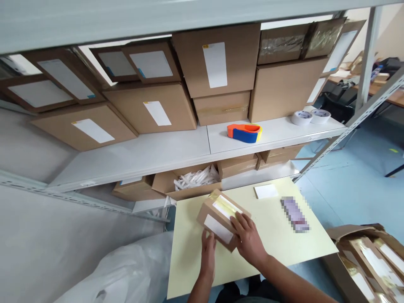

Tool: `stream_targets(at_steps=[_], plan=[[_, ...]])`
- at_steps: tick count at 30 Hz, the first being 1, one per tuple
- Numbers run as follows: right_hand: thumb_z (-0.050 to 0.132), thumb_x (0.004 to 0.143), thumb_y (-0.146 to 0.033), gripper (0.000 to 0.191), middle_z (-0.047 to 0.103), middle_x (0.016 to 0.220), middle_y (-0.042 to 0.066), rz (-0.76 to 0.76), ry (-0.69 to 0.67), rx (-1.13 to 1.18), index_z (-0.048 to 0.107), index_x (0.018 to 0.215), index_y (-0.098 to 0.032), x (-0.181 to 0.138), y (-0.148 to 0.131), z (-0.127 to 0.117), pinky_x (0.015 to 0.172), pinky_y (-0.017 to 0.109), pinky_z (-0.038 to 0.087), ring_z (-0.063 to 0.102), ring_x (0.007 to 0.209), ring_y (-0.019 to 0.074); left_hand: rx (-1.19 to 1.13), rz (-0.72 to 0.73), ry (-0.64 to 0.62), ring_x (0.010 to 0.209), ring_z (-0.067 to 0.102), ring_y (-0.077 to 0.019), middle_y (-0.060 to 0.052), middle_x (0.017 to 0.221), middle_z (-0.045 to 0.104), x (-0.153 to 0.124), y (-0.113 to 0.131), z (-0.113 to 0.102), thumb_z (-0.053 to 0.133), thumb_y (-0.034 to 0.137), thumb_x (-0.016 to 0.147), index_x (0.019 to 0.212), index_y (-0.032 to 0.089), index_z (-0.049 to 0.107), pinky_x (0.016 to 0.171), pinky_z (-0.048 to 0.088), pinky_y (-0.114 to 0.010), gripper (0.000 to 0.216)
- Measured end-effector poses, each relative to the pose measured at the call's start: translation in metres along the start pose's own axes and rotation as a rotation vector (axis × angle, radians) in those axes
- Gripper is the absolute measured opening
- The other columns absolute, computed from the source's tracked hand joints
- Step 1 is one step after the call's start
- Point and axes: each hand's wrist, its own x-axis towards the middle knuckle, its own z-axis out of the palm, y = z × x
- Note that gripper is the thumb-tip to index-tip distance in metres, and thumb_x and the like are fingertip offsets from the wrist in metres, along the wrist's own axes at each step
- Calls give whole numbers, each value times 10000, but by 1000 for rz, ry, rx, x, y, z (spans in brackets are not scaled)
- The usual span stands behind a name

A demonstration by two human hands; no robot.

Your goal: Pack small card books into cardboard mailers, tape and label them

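I have the small taped box [221, 220] on the pale bench [284, 244], both hands on it. My left hand [208, 252] braces its near end, fingers closed against the cardboard; my right hand [248, 240] lies flat on top, fingers spread over the label. I judge I'm smoothing the tape down. Next calls for firm, even pressure along the seam. The tape dispenser [244, 132] sits on the shelf well beyond my fingers.

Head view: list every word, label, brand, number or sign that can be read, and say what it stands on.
No text can be read.
Small box under both hands, left hand and right hand: white labels, print not legible.
Shelf cartons: white labels look blank or too small.
Tape rolls: core print too small.
Flat item on table: blurred out.
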Motion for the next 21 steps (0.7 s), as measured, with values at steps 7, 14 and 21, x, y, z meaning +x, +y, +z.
stream_targets(at_steps=[7, 14, 21], plan=[[478, 896, -54, 326, 568, 1487, 83, -457, -220, -53, 763, 976, -191, 2, 30, 2, 1206, 520, 361, 404, 1463, 274, 299, 124, 160, 1111, 678, -303, -153, 1186, 701, -9, -11, -31, 542, 557, 833, 1143, 183, 644, 958, 535, -445, 497], [527, 746, -31, 410, 698, 1324, 55, -339, -257, 261, 763, 1010, -237, 17, 26, -1, 1162, 471, 430, 541, 1362, 257, 1256, 1016, -121, 1423, 441, -278, -122, 1508, 520, 12, 52, -7, 418, 371, 997, 1427, 207, 528, 1162, 371, -479, 473], [461, 910, -148, 386, 724, 1214, 97, 283, 82, 321, 710, 1189, -246, 18, 87, -33, 971, 390, 568, 674, 1161, 235, 1564, 1203, 53, 1459, 385, -331, -172, 1570, 432, 28, 35, -9, 435, 395, 1010, 1551, 200, 354, 1134, 371, -537, 580]])
